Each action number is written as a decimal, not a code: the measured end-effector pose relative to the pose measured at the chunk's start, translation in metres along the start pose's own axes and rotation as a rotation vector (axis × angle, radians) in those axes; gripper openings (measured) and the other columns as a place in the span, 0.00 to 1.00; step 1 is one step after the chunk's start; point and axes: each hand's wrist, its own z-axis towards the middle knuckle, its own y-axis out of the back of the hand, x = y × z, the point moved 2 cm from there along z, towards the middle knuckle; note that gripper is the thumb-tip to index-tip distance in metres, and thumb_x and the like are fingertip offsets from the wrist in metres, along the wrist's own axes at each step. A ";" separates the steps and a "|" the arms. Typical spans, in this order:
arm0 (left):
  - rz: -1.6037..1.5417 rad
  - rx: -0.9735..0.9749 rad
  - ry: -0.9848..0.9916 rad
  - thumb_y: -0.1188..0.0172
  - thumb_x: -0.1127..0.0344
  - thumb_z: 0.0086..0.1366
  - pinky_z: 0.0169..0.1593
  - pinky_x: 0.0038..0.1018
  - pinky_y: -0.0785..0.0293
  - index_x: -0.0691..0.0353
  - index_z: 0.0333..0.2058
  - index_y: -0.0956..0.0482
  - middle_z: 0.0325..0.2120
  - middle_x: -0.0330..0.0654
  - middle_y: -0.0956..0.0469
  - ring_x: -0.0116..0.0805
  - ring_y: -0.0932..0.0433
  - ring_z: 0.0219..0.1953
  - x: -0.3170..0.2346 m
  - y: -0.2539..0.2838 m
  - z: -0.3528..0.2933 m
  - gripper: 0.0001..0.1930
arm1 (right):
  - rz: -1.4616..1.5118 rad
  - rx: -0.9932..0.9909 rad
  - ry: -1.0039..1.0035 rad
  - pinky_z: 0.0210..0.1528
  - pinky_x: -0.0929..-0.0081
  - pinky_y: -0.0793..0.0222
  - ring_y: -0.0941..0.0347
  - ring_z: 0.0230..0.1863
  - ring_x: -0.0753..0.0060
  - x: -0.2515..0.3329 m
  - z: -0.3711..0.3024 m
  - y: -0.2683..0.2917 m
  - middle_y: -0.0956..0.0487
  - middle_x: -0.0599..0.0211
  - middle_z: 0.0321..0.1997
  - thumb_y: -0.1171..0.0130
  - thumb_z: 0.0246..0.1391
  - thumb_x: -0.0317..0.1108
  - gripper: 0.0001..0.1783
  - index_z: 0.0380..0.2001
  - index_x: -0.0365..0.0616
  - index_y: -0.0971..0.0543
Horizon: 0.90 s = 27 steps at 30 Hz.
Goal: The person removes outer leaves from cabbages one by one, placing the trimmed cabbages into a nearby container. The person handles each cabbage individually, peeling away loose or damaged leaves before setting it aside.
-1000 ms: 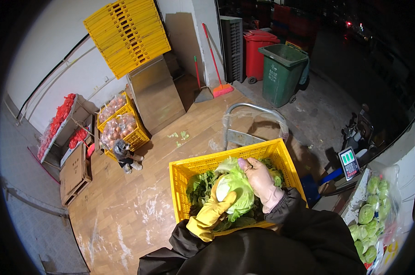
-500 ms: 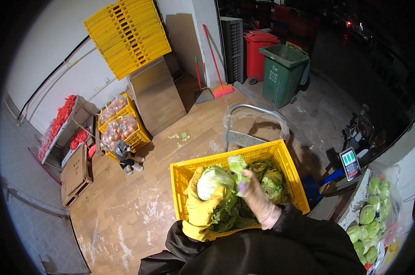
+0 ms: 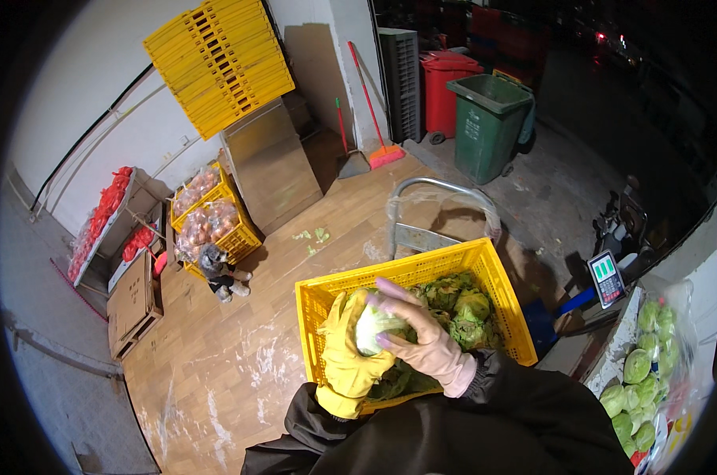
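Note:
A pale lettuce head (image 3: 372, 331) is cradled in my left hand (image 3: 350, 360), in a yellow glove, over the left part of a yellow crate (image 3: 315, 297). My right hand (image 3: 423, 340), in a pinkish glove with purple fingertips, spreads over the lettuce head's right side. Its thumb and fingers are apart, at or against the leaves; firm contact is hard to make out. More lettuce heads (image 3: 471, 313), some with brownish outer leaves, lie in the crate's right part. Loose dark green leaves (image 3: 402, 381) show below my hands.
Beyond the crate stands a metal handle frame (image 3: 445, 182). A scale display (image 3: 606, 279) and bagged green heads (image 3: 637, 366) are at right. A grey dog (image 3: 220, 273) sits by crates of bagged onions (image 3: 208, 222). Leaf scraps (image 3: 315, 236) lie on the floor; bins (image 3: 489, 131) stand behind.
The torn leaf that was in my right hand no longer shows there. That hand has moved left onto the lettuce head, its fingers now spread. My left hand keeps its hold.

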 end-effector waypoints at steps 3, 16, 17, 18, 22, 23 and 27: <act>0.239 0.015 -0.060 0.25 0.58 0.45 0.64 0.40 0.37 0.62 0.58 0.27 0.55 0.47 0.26 0.49 0.32 0.61 -0.004 -0.002 0.000 0.40 | 0.264 -0.129 -0.062 0.65 0.68 0.36 0.30 0.63 0.60 -0.003 0.002 0.002 0.26 0.54 0.61 0.38 0.57 0.24 0.15 0.47 0.41 0.26; -0.283 0.077 0.235 0.22 0.58 0.46 0.63 0.38 0.33 0.60 0.62 0.33 0.54 0.48 0.27 0.46 0.27 0.56 0.014 0.001 -0.010 0.45 | 0.426 -0.201 -0.204 0.58 0.68 0.27 0.24 0.54 0.62 -0.024 -0.011 0.007 0.24 0.50 0.58 0.47 0.64 0.24 0.03 0.36 0.40 0.30; -0.528 0.098 0.355 0.22 0.58 0.46 0.62 0.38 0.32 0.60 0.63 0.34 0.54 0.47 0.27 0.45 0.26 0.55 0.016 0.001 -0.012 0.46 | 0.542 -0.351 -0.341 0.57 0.67 0.27 0.24 0.53 0.61 -0.036 -0.013 0.013 0.22 0.51 0.55 0.49 0.65 0.26 0.02 0.36 0.40 0.29; -0.760 0.073 0.426 0.23 0.56 0.50 0.58 0.35 0.26 0.59 0.63 0.35 0.56 0.45 0.27 0.44 0.25 0.54 0.018 0.002 -0.013 0.44 | 0.623 -0.466 -0.478 0.57 0.66 0.26 0.23 0.53 0.61 -0.050 -0.016 0.018 0.21 0.52 0.53 0.50 0.67 0.28 0.04 0.36 0.40 0.28; -1.356 0.037 0.655 0.36 0.49 0.61 0.62 0.43 0.30 0.59 0.64 0.37 0.58 0.48 0.29 0.45 0.27 0.59 0.021 0.000 -0.016 0.37 | 0.772 -0.590 -0.752 0.47 0.76 0.28 0.24 0.40 0.72 -0.098 -0.035 0.018 0.18 0.63 0.40 0.47 0.65 0.26 0.02 0.39 0.40 0.26; -1.374 0.004 0.687 0.39 0.45 0.63 0.62 0.44 0.30 0.59 0.64 0.36 0.58 0.48 0.29 0.45 0.27 0.59 0.021 -0.002 -0.016 0.36 | 0.621 -0.537 -0.907 0.45 0.76 0.29 0.25 0.38 0.73 -0.107 -0.041 0.013 0.19 0.66 0.38 0.47 0.65 0.25 0.03 0.39 0.41 0.25; -1.151 -0.121 0.567 0.47 0.39 0.66 0.61 0.46 0.29 0.59 0.62 0.34 0.57 0.47 0.27 0.46 0.27 0.58 0.022 -0.007 -0.016 0.36 | 0.775 -0.504 -0.990 0.47 0.72 0.29 0.26 0.44 0.73 -0.109 -0.054 0.000 0.21 0.70 0.45 0.53 0.67 0.37 0.15 0.53 0.46 0.25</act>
